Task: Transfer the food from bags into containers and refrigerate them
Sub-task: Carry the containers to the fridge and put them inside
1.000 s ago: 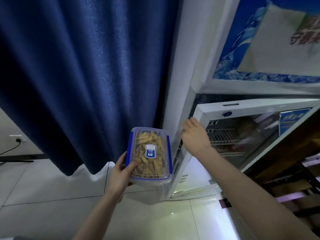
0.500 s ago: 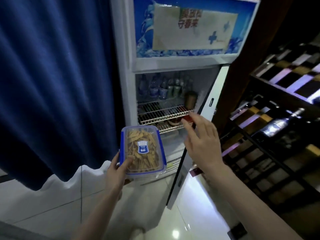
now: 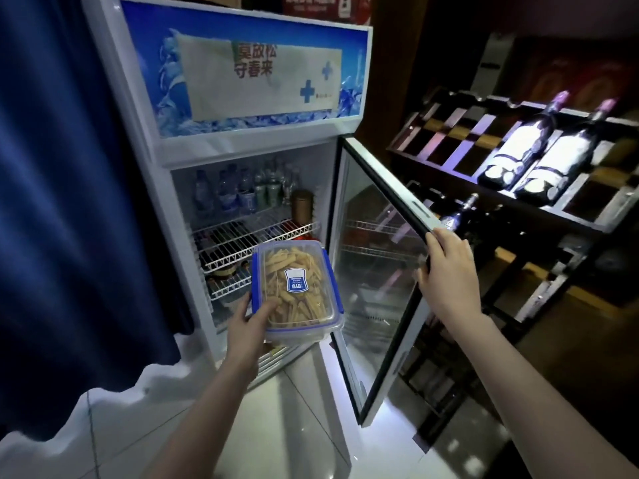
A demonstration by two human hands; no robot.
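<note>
- The container (image 3: 296,292) is a clear rectangular plastic box with a see-through lid, blue clip latches along its sides and a small blue-and-white label in the middle of the lid.
- It is filled nearly to the lid with pale yellow, stick-shaped pieces of food (image 3: 313,299), heaped at mixed angles.
- The left hand (image 3: 249,327) grips the container at its near left corner, thumb on the lid and fingers underneath, holding it roughly level in the air in front of the fridge (image 3: 242,140), just outside the opening.
- The right hand (image 3: 449,274) is closed around the outer edge of the glass door (image 3: 377,257), fingers wrapped over the dark frame.
- The door stands swung wide to the right, leaving the fridge front fully exposed.
- Inside, the upper wire shelf (image 3: 242,236) carries bottles (image 3: 235,195) at the back and a gold-capped jar (image 3: 303,207) on the right; its front strip is bare.
- The lower wire shelf (image 3: 228,283) sits close under it, with a dark item partly hidden behind the container.
- A blue curtain (image 3: 69,202) hangs against the fridge's left side.
- A dark wine rack (image 3: 518,209) with bottles lying on it stands just beyond the door's edge on the right.
- The white tiled floor (image 3: 155,426) below is open.
</note>
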